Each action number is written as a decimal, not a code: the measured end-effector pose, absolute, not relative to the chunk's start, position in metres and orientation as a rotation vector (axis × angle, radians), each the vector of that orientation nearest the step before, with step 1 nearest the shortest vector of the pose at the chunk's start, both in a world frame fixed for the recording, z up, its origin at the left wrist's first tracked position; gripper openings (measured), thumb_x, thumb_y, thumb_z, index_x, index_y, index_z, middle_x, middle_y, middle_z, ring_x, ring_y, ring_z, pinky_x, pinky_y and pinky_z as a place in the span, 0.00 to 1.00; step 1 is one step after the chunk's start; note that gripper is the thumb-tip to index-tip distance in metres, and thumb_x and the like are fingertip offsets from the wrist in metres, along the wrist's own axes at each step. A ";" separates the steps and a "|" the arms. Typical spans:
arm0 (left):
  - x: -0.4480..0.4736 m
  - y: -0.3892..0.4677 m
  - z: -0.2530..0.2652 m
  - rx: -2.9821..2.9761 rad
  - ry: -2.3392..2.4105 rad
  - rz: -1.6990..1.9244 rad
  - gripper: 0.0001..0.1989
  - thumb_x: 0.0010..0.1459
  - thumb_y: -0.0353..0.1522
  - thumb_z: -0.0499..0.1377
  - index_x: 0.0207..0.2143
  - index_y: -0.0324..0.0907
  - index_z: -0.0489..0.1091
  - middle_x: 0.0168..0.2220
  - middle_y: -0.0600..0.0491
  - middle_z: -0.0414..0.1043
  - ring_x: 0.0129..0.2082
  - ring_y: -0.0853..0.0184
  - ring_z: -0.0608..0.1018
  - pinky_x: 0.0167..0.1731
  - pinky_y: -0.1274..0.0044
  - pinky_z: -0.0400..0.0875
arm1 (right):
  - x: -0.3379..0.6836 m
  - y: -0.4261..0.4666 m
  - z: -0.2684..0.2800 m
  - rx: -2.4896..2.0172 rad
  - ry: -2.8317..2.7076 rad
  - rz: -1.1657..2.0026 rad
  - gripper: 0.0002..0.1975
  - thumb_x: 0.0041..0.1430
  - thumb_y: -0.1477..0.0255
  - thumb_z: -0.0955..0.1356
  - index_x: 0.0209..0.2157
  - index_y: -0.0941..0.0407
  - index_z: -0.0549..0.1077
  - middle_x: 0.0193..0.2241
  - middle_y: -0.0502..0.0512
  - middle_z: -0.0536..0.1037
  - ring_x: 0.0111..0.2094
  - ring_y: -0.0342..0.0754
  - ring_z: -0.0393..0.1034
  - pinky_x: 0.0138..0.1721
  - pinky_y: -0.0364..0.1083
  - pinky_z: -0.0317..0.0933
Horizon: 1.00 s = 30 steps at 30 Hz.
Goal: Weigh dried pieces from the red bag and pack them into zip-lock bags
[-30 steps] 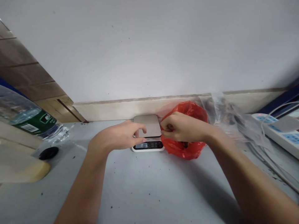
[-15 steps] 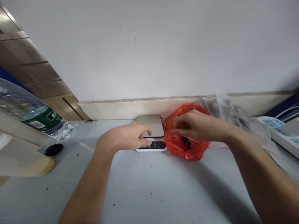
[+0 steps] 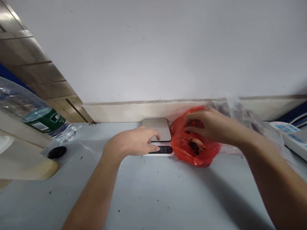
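Note:
A flat kitchen scale (image 3: 161, 127) lies against the wall, its plate bare and its dark button strip facing me. My left hand (image 3: 136, 140) is over its left front part, fingers curved and apart, with the thumb at the button strip. That hand hides the display and holds nothing. Right beside the scale stands a crumpled red plastic bag (image 3: 184, 150), open at the top, with dark and brownish pieces (image 3: 196, 145) inside. Over the bag's mouth is my right hand (image 3: 208, 124), slightly blurred, its thumb and forefinger apart with nothing visible between them.
A large water bottle (image 3: 45, 116) and a whitish container (image 3: 26, 163) stand at the left, near a round black cap (image 3: 57, 152). Clear plastic bags (image 3: 249, 118) lie behind my right arm. A white power strip (image 3: 294, 137) with cables is at the far right.
My left thumb has moved to the right along the scale's front and now covers the display. My right hand has shifted slightly to the right above the bag. The view has moved a little.

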<state>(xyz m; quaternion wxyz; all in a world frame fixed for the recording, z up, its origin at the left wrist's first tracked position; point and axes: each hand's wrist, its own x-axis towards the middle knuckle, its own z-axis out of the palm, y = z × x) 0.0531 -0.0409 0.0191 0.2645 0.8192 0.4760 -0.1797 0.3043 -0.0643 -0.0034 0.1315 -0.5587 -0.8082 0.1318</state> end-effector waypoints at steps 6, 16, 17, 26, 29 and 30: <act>0.053 -0.041 0.021 2.220 1.301 -0.511 0.21 0.70 0.44 0.51 0.61 0.54 0.71 0.56 0.48 0.78 0.43 0.59 0.82 0.39 0.71 0.72 | 0.315 -0.063 -0.002 -1.752 -2.204 0.131 0.14 0.50 0.77 0.68 0.20 0.50 0.60 0.18 0.49 0.69 0.20 0.46 0.58 0.24 0.48 0.50; 0.054 -0.041 0.016 2.264 1.249 -0.514 0.24 0.69 0.45 0.51 0.62 0.54 0.71 0.56 0.48 0.79 0.47 0.56 0.82 0.42 0.70 0.73 | 0.329 -0.068 0.004 -1.552 -2.272 0.258 0.03 0.50 0.71 0.68 0.24 0.50 0.72 0.26 0.53 0.77 0.27 0.50 0.68 0.27 0.48 0.59; 0.055 -0.041 0.016 2.264 1.246 -0.514 0.23 0.68 0.44 0.51 0.62 0.54 0.71 0.55 0.48 0.79 0.46 0.56 0.82 0.42 0.70 0.73 | 0.328 -0.068 0.005 -1.514 -2.295 0.281 0.02 0.50 0.70 0.68 0.27 0.50 0.75 0.29 0.53 0.79 0.29 0.51 0.70 0.29 0.49 0.61; 0.057 -0.038 0.012 2.270 1.214 -0.513 0.24 0.65 0.42 0.52 0.62 0.54 0.72 0.53 0.49 0.79 0.45 0.56 0.81 0.43 0.70 0.72 | 0.326 -0.074 0.017 -1.588 -2.348 0.474 0.05 0.53 0.66 0.69 0.30 0.50 0.77 0.32 0.52 0.81 0.31 0.51 0.72 0.30 0.47 0.61; 0.058 -0.039 0.012 2.267 1.233 -0.500 0.25 0.67 0.44 0.52 0.63 0.55 0.71 0.58 0.48 0.78 0.48 0.55 0.81 0.44 0.69 0.73 | 0.330 -0.074 0.018 -1.644 -2.318 0.457 0.08 0.58 0.64 0.68 0.31 0.49 0.80 0.28 0.50 0.80 0.28 0.50 0.70 0.30 0.48 0.60; 0.058 -0.040 0.012 2.267 1.232 -0.498 0.25 0.67 0.44 0.52 0.63 0.54 0.71 0.58 0.48 0.78 0.48 0.55 0.81 0.44 0.70 0.73 | 0.332 -0.073 0.017 -1.670 -2.306 0.437 0.10 0.60 0.63 0.68 0.29 0.49 0.79 0.25 0.49 0.78 0.26 0.49 0.69 0.30 0.48 0.59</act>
